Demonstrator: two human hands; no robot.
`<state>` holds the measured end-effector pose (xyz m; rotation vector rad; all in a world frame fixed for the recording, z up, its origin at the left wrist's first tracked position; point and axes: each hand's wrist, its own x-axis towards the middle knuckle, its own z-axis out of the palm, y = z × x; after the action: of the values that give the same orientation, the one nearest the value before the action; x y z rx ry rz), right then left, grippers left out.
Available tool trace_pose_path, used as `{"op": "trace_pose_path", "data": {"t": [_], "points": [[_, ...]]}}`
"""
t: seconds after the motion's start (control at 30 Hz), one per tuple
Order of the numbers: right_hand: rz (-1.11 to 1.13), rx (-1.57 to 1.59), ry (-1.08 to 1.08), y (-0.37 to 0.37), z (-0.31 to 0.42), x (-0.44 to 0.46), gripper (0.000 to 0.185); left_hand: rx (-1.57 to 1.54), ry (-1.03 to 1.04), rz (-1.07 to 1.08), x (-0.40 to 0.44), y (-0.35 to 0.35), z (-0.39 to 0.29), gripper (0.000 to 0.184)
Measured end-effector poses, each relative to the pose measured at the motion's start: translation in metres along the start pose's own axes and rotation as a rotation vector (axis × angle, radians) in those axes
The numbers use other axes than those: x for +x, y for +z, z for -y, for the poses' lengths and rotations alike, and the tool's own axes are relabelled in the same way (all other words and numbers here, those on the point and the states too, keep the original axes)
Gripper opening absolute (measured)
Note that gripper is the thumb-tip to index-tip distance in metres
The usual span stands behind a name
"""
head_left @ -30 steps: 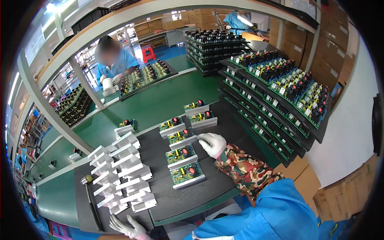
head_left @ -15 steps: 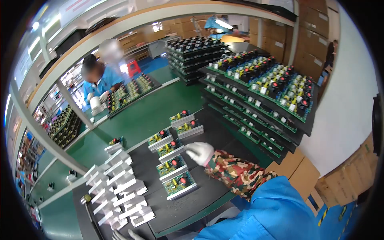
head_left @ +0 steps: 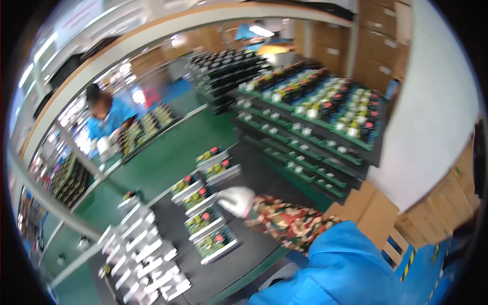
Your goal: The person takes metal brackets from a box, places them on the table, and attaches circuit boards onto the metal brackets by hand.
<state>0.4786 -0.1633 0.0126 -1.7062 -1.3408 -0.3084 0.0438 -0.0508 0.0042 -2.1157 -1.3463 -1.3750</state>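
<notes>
My right hand (head_left: 236,202), in a white glove, hovers at the right end of a circuit board (head_left: 197,199) with a metal heat sink. Its fingers point left, slightly apart, and nothing shows in them. More such boards stand in two short rows on the dark mat; the nearest circuit board (head_left: 213,245) lies toward me. My left hand is out of view. Bare silver metal brackets (head_left: 152,250) are grouped on the left of the mat. The picture is smeared by motion.
Stacked black trays of circuit boards (head_left: 325,109) rise at the back right, with another tray stack (head_left: 223,71) behind. A co-worker (head_left: 107,114) in blue works across the green bench (head_left: 168,160). Cardboard boxes (head_left: 363,206) stand right of my arm. A shelf post (head_left: 48,195) crosses the left.
The whole view has shifted, so the bench contents appear farther left. My left glove, earlier at the bottom edge, has left view. My right hand stays beside the boards.
</notes>
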Motion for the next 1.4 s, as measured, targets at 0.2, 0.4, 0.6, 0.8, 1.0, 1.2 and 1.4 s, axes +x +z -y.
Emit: {"op": "trace_pose_path", "data": {"t": [0.2, 0.4, 0.6, 0.8, 1.0, 1.2, 1.4], "points": [[-0.045, 0.037, 0.015, -0.003, 0.006, 0.004, 0.016, 0.032, -0.108, 0.127, -0.007, 0.000, 0.011, 0.056], [-0.076, 0.020, 0.033, -0.001, 0.005, 0.003, 0.015, 0.022, -0.159, 0.131, -0.010, 0.003, 0.013, 0.057], [-0.063, 0.030, 0.082, -0.001, 0.006, 0.002, 0.014, 0.021, -0.166, 0.149, -0.008, 0.000, 0.010, 0.060], [-0.066, 0.041, 0.068, 0.000, 0.006, 0.003, 0.014, 0.014, -0.144, 0.132, -0.010, 0.001, 0.012, 0.058], [-0.052, 0.015, 0.083, -0.003, 0.009, 0.004, 0.014, 0.013, -0.162, 0.118, -0.009, 0.003, 0.011, 0.055], [-0.061, 0.025, 0.081, -0.002, 0.009, 0.005, 0.013, 0.014, -0.151, 0.125, -0.010, 0.003, 0.013, 0.056], [-0.069, 0.010, 0.063, -0.001, 0.007, 0.004, 0.014, 0.008, -0.161, 0.128, -0.010, 0.003, 0.013, 0.057]]}}
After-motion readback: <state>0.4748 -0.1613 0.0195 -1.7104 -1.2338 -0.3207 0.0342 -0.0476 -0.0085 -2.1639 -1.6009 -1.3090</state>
